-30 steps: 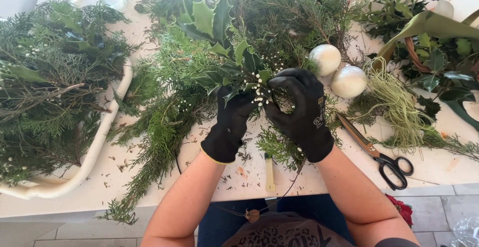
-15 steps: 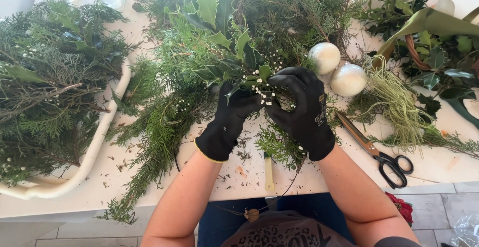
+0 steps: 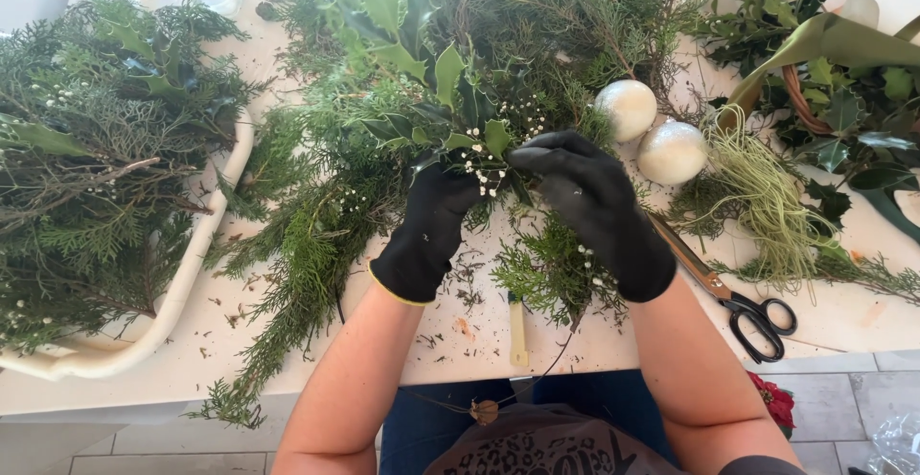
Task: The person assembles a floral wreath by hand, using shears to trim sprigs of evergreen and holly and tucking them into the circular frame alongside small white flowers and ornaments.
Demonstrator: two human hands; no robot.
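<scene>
Both hands wear black gloves and meet in the middle of the counter (image 3: 479, 341). The left hand (image 3: 431, 231) is curled narrow around the stems of a green bunch (image 3: 450, 115) with holly leaves. The right hand (image 3: 589, 207) is curled too, its fingertips pinching a sprig of tiny white flowers (image 3: 484, 168) right against that bunch. I cannot tell how tight each grip is, because the leaves hide the fingertips.

The bunch lies on a big pile of green branches just above the hands. 2 pale round balls (image 3: 652, 130) sit just beside the right hand. Scissors (image 3: 743, 302) with black handles lie near the right arm. A white tub (image 3: 182, 283) full of greens stands well apart on the left, cut off by the edge. Green stringy moss (image 3: 767, 197) lies past the balls.
</scene>
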